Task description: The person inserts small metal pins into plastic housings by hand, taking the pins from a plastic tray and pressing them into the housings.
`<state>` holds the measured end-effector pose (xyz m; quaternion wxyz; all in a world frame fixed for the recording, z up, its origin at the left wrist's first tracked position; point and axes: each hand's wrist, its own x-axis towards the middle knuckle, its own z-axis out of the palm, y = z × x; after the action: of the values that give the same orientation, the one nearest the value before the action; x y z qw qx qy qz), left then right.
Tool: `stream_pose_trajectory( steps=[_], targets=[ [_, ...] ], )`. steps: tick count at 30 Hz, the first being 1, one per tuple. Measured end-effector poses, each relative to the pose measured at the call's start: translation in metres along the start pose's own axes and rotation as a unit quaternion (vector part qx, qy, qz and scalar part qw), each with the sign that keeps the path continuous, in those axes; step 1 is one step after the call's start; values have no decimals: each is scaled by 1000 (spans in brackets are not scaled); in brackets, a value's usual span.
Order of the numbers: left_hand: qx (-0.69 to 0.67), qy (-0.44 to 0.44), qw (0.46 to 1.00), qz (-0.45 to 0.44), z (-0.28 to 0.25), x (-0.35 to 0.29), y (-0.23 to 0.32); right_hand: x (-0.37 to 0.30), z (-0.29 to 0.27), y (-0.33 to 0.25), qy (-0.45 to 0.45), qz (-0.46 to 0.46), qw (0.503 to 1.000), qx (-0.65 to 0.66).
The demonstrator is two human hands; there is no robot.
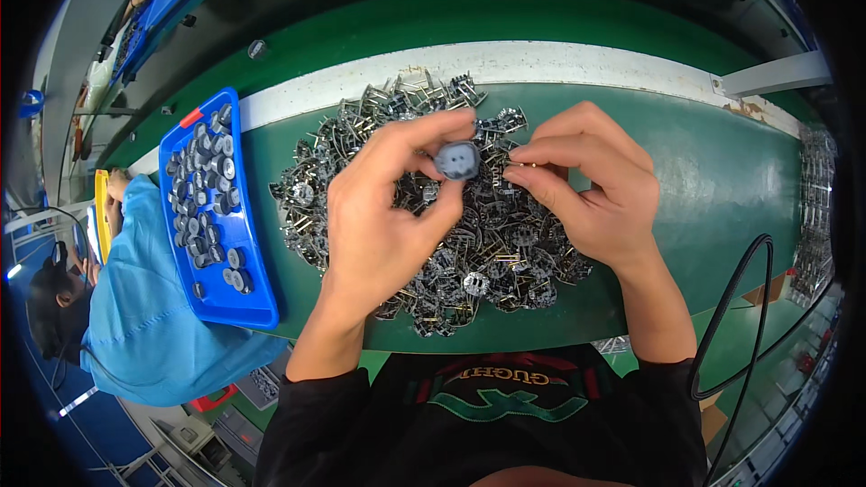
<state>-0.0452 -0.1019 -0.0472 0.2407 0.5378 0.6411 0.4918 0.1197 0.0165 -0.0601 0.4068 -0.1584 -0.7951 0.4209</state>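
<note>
Between the fingertips of my left hand [383, 203] is a grey, rounded plastic plug-like part [457, 160] with small dark holes in its face. To the right of it, my right hand [606, 182] pinches a tiny brass-coloured pin [529, 165] between thumb and forefinger. The pin and the grey part are apart. Below both hands spreads a large heap of small black parts with metal prongs [492, 257], partly hidden by my left hand.
A blue tray [262, 302] with many grey round parts stands left on the green table [713, 189]. A white ledge [577, 59] runs along the back. A black cable [762, 307] loops at the right. Someone in blue clothing [144, 307] is at the far left.
</note>
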Motion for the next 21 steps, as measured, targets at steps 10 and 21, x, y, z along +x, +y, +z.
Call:
stream_pose_trajectory(
  steps=[10,21],
  targets=[
    [-173,-41,981,-73,14,-7,8,-8,12,3,21,-94,993,-64],
    [-270,-19,955,-125,-2,2,6,-3,30,5,70,-147,979,-122]
  ],
)
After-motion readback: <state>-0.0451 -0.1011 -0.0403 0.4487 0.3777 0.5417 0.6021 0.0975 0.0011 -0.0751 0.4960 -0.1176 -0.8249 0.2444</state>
